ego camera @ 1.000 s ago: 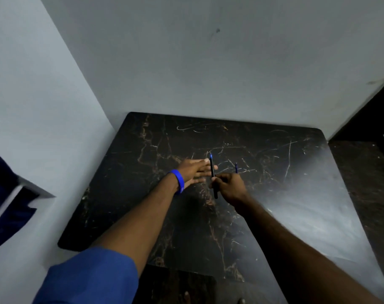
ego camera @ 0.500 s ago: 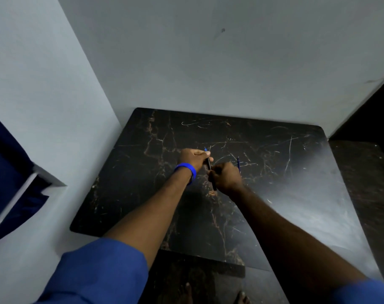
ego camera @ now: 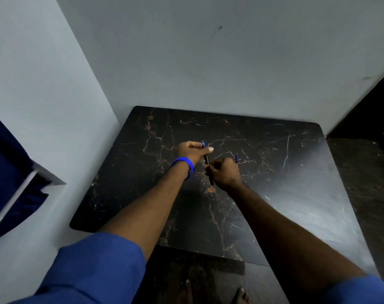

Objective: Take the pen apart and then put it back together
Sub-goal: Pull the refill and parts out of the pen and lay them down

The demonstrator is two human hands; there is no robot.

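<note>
While both of your hands are on the pen (ego camera: 208,166), it stands tilted above the middle of the dark marble table (ego camera: 274,216), and I take this pen as the reference for all places. Far to the left of the pen there is the white wall (ego camera: 54,95), with something dark blue at the edge of the view. Just left of the pen, your left hand (ego camera: 192,151), with a blue wristband (ego camera: 185,165) on its wrist, has the fingers closed on the upper part, where the blue end (ego camera: 203,144) comes out above the thumb. Just right of the pen, your right hand (ego camera: 225,173) is a closed fist around the lower black part, and the bottom end shows under it. Further right, close behind this fist, a small blue piece (ego camera: 236,158) is near the table; I cannot tell if it lies there or if your fingers hold it.

My judgement is that you are pulling or twisting the two halves. If they separate suddenly, a small inner part can jump out and be lost on the dark, veined surface or on the floor. If you bend while pulling, the thin body can crack. Also your right wrist may push the blue piece away.
</note>
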